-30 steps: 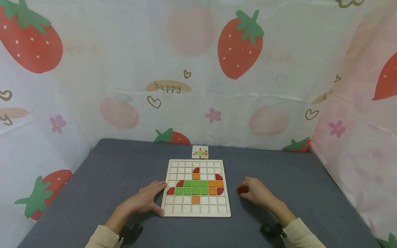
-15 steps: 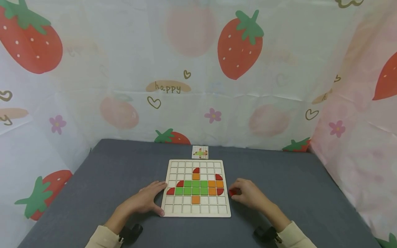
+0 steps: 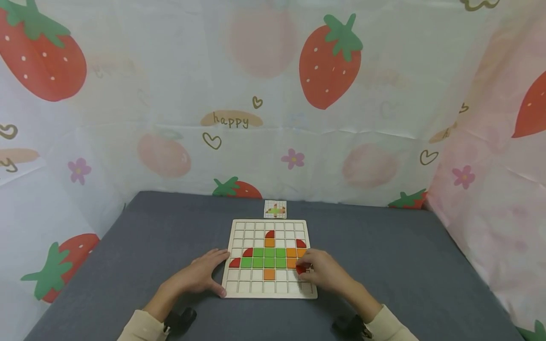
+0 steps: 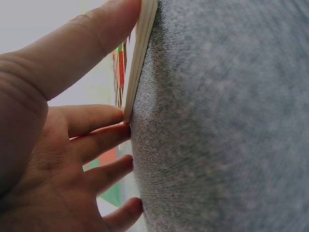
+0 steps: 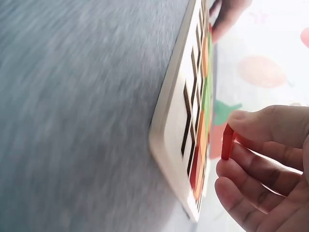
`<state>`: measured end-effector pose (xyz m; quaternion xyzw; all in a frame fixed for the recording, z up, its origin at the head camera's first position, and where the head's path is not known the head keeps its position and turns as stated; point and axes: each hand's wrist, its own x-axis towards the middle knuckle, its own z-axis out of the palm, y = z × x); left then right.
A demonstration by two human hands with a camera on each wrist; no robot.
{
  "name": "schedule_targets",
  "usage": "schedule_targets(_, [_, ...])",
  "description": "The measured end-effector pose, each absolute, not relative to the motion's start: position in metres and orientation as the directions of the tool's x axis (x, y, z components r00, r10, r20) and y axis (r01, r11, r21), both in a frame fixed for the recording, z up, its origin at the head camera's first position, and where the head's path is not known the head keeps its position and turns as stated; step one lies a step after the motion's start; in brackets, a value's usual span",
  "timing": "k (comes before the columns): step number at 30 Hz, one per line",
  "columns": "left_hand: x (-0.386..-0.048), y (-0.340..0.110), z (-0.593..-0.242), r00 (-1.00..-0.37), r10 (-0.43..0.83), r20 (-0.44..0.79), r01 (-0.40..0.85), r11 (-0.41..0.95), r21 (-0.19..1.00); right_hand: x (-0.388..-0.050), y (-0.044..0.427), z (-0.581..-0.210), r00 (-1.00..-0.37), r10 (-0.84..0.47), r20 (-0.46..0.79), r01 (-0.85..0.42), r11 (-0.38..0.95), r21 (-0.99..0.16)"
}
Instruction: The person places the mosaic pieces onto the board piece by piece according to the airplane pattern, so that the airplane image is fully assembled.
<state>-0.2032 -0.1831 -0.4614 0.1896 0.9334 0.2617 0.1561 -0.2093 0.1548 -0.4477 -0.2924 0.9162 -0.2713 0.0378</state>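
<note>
A wooden grid board [image 3: 243, 287] lies on the dark grey table. Green square tiles [image 3: 269, 258] form two rows at its middle, with orange squares [image 3: 269, 274] and red rounded tiles [image 3: 247, 252] about them. My left hand [image 3: 194, 274] touches the board's left edge, thumb near the front corner and fingers extended. Over the board's right side, my right hand [image 3: 326, 272] pinches a small red tile [image 5: 227, 142] between thumb and fingers. In the right wrist view this tile is held apart from the board. The right hand covers part of the right columns in the head view.
A small card [image 3: 275, 209] with a coloured grid picture lies just behind the board. Grey cloth table [image 3: 384, 246] extends on both sides. A strawberry-printed curtain [image 3: 179, 94] stands behind and at the sides.
My right hand has moved left with the red tile, from the table beside the board to over the board's right columns. My left hand has stayed in place.
</note>
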Motion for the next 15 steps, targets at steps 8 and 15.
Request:
schedule_targets(8, [-0.204,-0.183,-0.461,-0.878,0.439,-0.189,0.276,0.789,0.55,-0.208,0.135,-0.45,-0.793,-0.596,0.127,-0.571,0.654,-0.497])
schedule_targets(15, [-0.203,-0.184,-0.462,-0.878,0.439,-0.188,0.276,0.787,0.552,-0.205,0.119,-0.45,-0.779,-0.623,0.073,-0.562,0.641,-0.524])
